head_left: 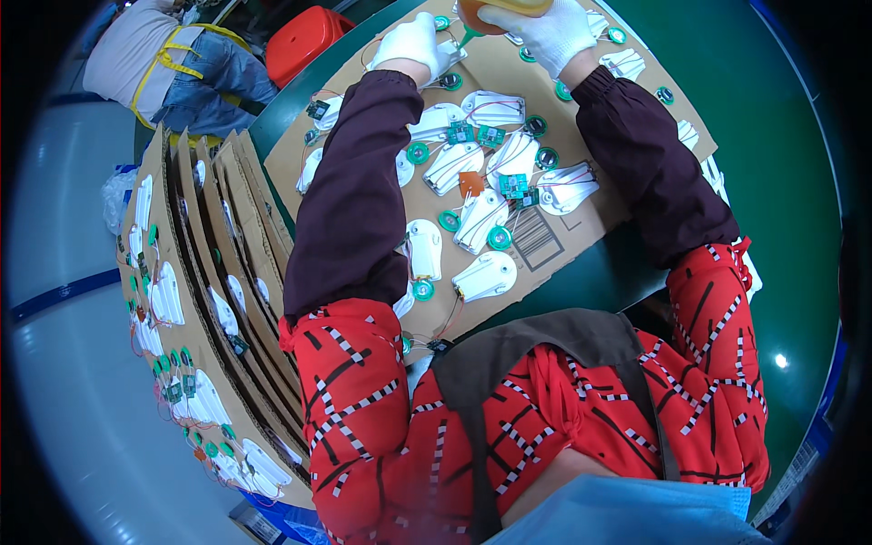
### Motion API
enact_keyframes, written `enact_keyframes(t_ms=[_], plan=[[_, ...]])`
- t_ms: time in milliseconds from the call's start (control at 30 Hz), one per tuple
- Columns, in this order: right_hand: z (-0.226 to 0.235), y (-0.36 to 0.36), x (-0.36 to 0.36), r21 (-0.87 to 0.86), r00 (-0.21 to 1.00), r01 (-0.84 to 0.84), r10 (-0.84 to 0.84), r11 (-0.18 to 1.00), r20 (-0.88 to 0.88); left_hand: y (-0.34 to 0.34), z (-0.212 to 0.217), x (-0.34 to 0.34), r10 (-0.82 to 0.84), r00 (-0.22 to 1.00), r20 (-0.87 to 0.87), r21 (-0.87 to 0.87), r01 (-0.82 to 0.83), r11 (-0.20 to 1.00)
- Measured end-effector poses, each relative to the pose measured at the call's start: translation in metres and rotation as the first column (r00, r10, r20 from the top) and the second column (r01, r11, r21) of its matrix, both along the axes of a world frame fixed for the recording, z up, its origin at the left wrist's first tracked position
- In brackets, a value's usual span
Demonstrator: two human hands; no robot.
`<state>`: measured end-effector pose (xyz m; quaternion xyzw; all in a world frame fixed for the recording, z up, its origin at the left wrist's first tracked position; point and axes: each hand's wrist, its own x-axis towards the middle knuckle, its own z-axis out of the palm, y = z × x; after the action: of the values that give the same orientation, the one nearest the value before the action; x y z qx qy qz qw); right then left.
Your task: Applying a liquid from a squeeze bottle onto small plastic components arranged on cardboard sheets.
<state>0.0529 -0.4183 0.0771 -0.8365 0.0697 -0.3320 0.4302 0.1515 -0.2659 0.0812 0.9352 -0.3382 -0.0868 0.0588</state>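
At top centre, the gloved right hand [543, 38] grips an amber bottle [495, 16]; the left hand [407, 45] meets a white part [453, 53], its hold hidden from me.

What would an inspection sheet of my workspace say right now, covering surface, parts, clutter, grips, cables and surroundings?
Surface: green table, with a cardboard sheet on it.
Parts: white shells, green-rimmed discs and circuit boards spread over the sheet.
Clutter: orange piece among the shells.
Left grip: white-gloved, at a shell near the far edge; exact contact unclear.
Right grip: white-gloved, around an amber bottle, its green tip toward that shell.
Cables: thin wires on the parts; no power cable seen.
Surroundings: loaded cardboard stack at left; red seat and another person beyond.
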Motion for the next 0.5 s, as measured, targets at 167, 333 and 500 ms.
enact_keyframes(t_ms=[167, 333, 500], plan=[[0.019, 0.007, -0.011, 0.184, 1.000, 0.021, -0.017, 0.983, -0.020, 0.001, -0.011, 0.005, 0.024, 0.998, 0.060, -0.041, -0.022, 0.999], [0.034, -0.007, -0.034, 0.233, 0.998, -0.060, 0.058, 0.971, 0.013, -0.002, -0.019, 0.003, 0.045, 0.998, 0.044, 0.003, -0.045, 0.999], [0.078, -0.039, -0.111, 0.442, 0.998, -0.007, -0.023, 0.897, 0.063, -0.007, -0.015, -0.002, 0.101, 0.995, 0.017, 0.012, -0.101, 0.995]])
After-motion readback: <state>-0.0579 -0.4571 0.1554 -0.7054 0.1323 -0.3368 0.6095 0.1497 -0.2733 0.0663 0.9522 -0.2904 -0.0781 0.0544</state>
